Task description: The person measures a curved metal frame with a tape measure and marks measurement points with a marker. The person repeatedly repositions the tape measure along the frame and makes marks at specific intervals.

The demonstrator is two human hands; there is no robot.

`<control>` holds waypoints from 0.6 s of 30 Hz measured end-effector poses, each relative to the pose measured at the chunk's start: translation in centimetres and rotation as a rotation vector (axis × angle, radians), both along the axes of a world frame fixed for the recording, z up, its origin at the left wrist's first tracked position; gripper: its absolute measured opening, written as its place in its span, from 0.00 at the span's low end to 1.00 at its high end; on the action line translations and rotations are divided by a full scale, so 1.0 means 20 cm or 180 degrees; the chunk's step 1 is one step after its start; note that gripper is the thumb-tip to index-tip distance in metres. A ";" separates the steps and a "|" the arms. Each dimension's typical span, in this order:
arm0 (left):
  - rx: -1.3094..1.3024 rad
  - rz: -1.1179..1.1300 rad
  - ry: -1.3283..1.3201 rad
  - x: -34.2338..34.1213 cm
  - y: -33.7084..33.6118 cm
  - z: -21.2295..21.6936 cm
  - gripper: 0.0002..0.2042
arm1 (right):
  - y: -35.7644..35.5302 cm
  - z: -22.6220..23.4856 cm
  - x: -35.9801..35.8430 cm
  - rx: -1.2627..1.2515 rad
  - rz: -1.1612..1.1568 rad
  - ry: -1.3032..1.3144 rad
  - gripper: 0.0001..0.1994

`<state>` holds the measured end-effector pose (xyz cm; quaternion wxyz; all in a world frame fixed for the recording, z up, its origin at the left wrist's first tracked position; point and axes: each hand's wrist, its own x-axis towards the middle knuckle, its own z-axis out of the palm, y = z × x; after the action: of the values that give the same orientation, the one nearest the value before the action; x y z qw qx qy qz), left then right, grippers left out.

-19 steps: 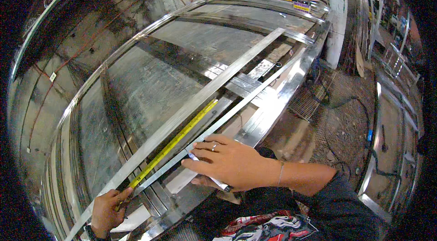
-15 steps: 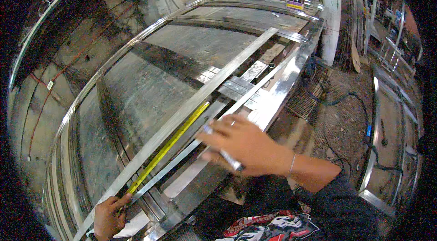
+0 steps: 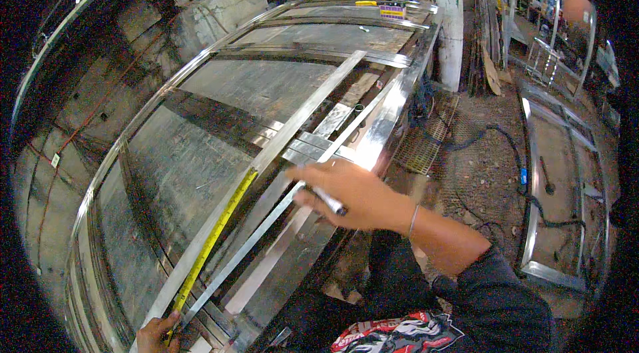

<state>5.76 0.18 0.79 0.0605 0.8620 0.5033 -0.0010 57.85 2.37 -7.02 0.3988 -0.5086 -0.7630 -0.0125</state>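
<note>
At the lower left my left hand (image 3: 158, 334) is closed on the near end of a yellow tape measure (image 3: 216, 236). Its extended blade runs away from me along the right edge of a long flat metal bar (image 3: 283, 134). My right hand (image 3: 365, 198) hovers past the blade's far end, to its right. Between its fingers is a slim silver pen or marker (image 3: 326, 200) with a dark end. Below that hand, a thin metal strip (image 3: 263, 228) lies roughly parallel to the bar. Motion blurs the right fingertips.
A large workbench (image 3: 200, 146) framed with shiny metal rails carries the bars. Crosswise metal strips (image 3: 309, 148) lie under the long bar. At the far end sits a small yellow-and-purple box (image 3: 393, 12). A metal grate (image 3: 426, 140), a dark cable (image 3: 496, 130) and a metal frame (image 3: 530, 220) occupy the floor at right.
The yellow blade has shifted left, from the gap beside the long bar to against its edge. My right hand, still holding the pen, has moved slightly farther away. The whole view has shifted.
</note>
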 end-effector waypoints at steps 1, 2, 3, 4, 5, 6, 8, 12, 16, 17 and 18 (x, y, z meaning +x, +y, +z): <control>0.0049 -0.0066 -0.0014 -0.01 0.01 -0.01 0.18 | 0.03 -0.01 0.06 0.0261 -0.0226 0.0096 0.20; 0.0100 -0.0100 -0.0018 -0.04 0.01 -0.03 0.18 | 0.05 -0.01 0.11 0.0525 -0.0421 0.0202 0.20; 0.0147 -0.0127 -0.0015 -0.05 0.00 -0.03 0.19 | 0.07 0.01 0.16 0.0269 -0.0795 0.0146 0.20; 0.0120 -0.0062 -0.0028 -0.05 -0.01 -0.02 0.18 | 0.09 0.02 0.21 0.0189 -0.0912 0.0117 0.20; 0.0103 -0.0035 -0.0056 -0.04 -0.01 -0.01 0.18 | 0.10 0.03 0.25 0.0122 -0.1067 0.0072 0.20; 0.0087 -0.0002 -0.0081 -0.02 -0.01 0.00 0.18 | 0.11 0.01 0.27 -0.0003 -0.1012 0.0094 0.20; 0.0131 -0.0059 -0.0150 -0.02 -0.01 0.00 0.17 | 0.11 -0.02 0.28 -0.0263 -0.0894 0.0137 0.21; 0.0012 0.0189 -0.0160 0.04 -0.02 0.02 0.13 | 0.13 -0.04 0.25 -0.0531 -0.0779 -0.0095 0.24; -0.0047 0.0432 -0.0126 0.05 -0.03 0.03 0.10 | 0.12 -0.01 0.25 -0.0574 -0.0635 -0.0163 0.24; -0.0027 0.0437 -0.0101 0.05 -0.03 0.03 0.10 | 0.11 0.00 0.25 -0.0650 -0.0618 -0.0164 0.24; -0.0009 0.0438 -0.0078 0.05 -0.03 0.03 0.11 | 0.10 0.01 0.25 -0.0727 -0.0604 -0.0167 0.24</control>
<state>6.68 -0.38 1.39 0.0678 0.8252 0.5606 0.0129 62.81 4.45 -6.90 0.3152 -0.6201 -0.7181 0.0235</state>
